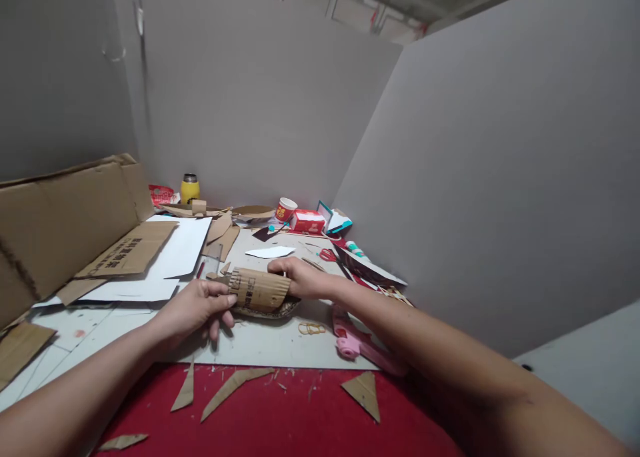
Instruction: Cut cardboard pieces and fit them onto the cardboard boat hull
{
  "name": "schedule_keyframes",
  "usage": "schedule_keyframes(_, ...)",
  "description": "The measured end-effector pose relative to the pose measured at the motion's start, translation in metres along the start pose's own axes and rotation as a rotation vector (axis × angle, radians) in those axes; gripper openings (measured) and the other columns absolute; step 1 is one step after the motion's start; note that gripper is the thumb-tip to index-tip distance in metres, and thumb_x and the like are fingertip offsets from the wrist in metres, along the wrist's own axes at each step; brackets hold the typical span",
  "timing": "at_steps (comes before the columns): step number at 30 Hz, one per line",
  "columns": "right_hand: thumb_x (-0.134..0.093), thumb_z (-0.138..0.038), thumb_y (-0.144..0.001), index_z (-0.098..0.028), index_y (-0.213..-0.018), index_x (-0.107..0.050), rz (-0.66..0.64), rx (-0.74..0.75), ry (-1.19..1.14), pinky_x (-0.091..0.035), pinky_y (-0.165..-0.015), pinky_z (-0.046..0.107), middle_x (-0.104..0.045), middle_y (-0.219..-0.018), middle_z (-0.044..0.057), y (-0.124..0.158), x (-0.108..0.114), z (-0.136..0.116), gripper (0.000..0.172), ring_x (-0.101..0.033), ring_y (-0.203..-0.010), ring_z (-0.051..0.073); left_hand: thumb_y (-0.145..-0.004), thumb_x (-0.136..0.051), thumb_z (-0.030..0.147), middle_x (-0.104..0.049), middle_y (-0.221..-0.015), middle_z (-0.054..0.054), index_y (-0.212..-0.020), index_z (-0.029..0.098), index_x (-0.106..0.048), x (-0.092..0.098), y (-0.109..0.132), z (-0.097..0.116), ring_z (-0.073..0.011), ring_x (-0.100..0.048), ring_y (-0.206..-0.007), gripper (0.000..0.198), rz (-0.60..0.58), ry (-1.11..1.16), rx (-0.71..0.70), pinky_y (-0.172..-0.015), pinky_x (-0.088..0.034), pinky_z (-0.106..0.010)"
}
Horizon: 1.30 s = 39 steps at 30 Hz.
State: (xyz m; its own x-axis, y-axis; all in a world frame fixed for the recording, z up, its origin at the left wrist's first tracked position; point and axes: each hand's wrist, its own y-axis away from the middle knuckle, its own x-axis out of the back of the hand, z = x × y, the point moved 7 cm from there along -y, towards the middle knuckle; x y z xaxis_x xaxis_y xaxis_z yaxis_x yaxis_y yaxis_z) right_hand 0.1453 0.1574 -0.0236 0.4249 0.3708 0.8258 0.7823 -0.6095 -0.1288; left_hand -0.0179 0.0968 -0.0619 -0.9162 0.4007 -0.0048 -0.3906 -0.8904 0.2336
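Between my two hands is a curved piece of brown corrugated cardboard (260,291) with dark printed characters, bent over another cardboard layer whose edge shows underneath. My left hand (200,303) pinches its left end, where a small pointed flap sticks out. At the far end, my right hand (300,277) grips the right edge, some fingers hidden behind the card. A pink glue gun (350,340) lies below my right forearm. Close to the cardboard, a yellow wire-like loop (312,328) rests on the white board (280,353).
A large cardboard box (70,223) stands left, beside white sheets (185,243) and a printed cardboard piece (130,250). At the back are a yellow bottle (190,189), a paper cup (285,209) and a red box (307,221). Red-handled scissors (328,255) lie right. Scraps (235,387) litter the red surface (280,430).
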Motion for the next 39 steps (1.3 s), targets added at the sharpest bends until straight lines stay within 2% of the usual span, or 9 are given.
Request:
schedule_keyframes(10, -0.049, -0.001, -0.064, -0.017, -0.066, -0.047, 0.006, 0.015, 0.082, -0.032, -0.057, 0.021, -0.044, -0.063, -0.007, 0.001, 0.003, -0.006, 0.017, -0.041, -0.06, 0.009, -0.078, -0.067, 0.034, -0.067, -0.057, -0.003, -0.071, 0.015, -0.056, 0.002, 0.002, 0.01, -0.0047, -0.048, -0.034, 0.023, 0.06, 0.105, -0.077, -0.036, -0.029, -0.018)
schedule_keyframes(17, -0.049, -0.002, -0.064, -0.017, -0.066, -0.048, 0.058, 0.044, 0.133, -0.032, -0.057, 0.021, -0.045, -0.063, -0.006, 0.001, 0.009, -0.009, 0.015, -0.041, -0.061, 0.01, -0.078, -0.068, 0.036, -0.069, -0.066, -0.005, -0.077, 0.015, -0.059, 0.002, 0.002, 0.014, -0.006, -0.051, -0.038, 0.023, 0.033, 0.116, -0.114, -0.039, -0.034, -0.02)
schedule_keyframes(23, -0.052, -0.004, -0.067, -0.017, -0.067, -0.05, 0.153, 0.089, 0.183, -0.031, -0.057, 0.021, -0.046, -0.064, -0.005, 0.006, 0.023, -0.022, 0.013, -0.042, -0.062, 0.01, -0.078, -0.067, 0.04, -0.067, -0.065, -0.002, -0.074, 0.015, -0.061, 0.0, 0.007, 0.025, -0.0063, -0.052, -0.041, 0.026, 0.005, 0.081, -0.197, -0.042, -0.036, -0.02)
schedule_keyframes(28, -0.055, -0.005, -0.069, -0.017, -0.069, -0.052, 0.258, 0.145, 0.215, -0.033, -0.059, 0.023, -0.05, -0.068, -0.002, 0.012, 0.034, -0.038, 0.012, -0.043, -0.063, 0.011, -0.076, -0.068, 0.042, -0.062, -0.06, 0.001, -0.081, 0.016, -0.063, 0.002, 0.013, 0.033, -0.008, -0.05, -0.043, 0.027, 0.075, 0.043, -0.223, -0.043, -0.035, -0.021)
schedule_keyframes(31, -0.056, -0.007, -0.072, -0.017, -0.07, -0.053, 0.342, 0.162, 0.227, -0.035, -0.06, 0.024, -0.052, -0.069, -0.001, 0.016, 0.041, -0.047, 0.011, -0.044, -0.063, 0.012, -0.076, -0.068, 0.039, -0.059, -0.058, 0.003, -0.074, 0.016, -0.066, 0.001, 0.022, 0.046, -0.0078, -0.045, -0.046, 0.023, 0.113, -0.026, -0.292, -0.046, -0.034, -0.021)
schedule_keyframes(33, -0.056, -0.008, -0.074, -0.017, -0.07, -0.053, 0.398, 0.161, 0.23, -0.036, -0.06, 0.024, -0.052, -0.069, -0.001, 0.019, 0.047, -0.055, 0.01, -0.045, -0.063, 0.012, -0.076, -0.069, 0.038, -0.061, -0.063, 0.002, -0.074, 0.016, -0.068, 0.001, 0.031, 0.056, -0.0094, -0.047, -0.053, 0.021, 0.162, -0.057, -0.351, -0.052, -0.037, -0.021)
schedule_keyframes(36, -0.058, -0.012, -0.077, -0.017, -0.084, -0.059, 0.416, 0.159, 0.226, -0.04, -0.062, 0.025, -0.057, -0.075, 0.001, 0.027, 0.053, -0.066, 0.009, -0.05, -0.066, 0.013, -0.077, -0.068, 0.039, -0.065, -0.079, 0.0, -0.084, 0.018, -0.068, 0.0, 0.042, 0.067, -0.0131, -0.055, -0.07, 0.022, 0.197, -0.007, -0.43, -0.066, -0.045, -0.023)
schedule_keyframes(39, -0.06, -0.024, -0.081, -0.016, -0.11, -0.057, 0.34, 0.031, 0.245, -0.046, -0.067, 0.028, -0.063, -0.09, 0.007, 0.05, 0.053, -0.065, 0.03, -0.057, -0.074, 0.016, -0.082, -0.063, 0.042, -0.064, -0.083, 0.0, -0.092, 0.02, -0.061, 0.002, 0.049, 0.075, -0.0139, -0.058, -0.073, 0.025, 0.194, 0.082, -0.48, -0.067, -0.05, -0.025)
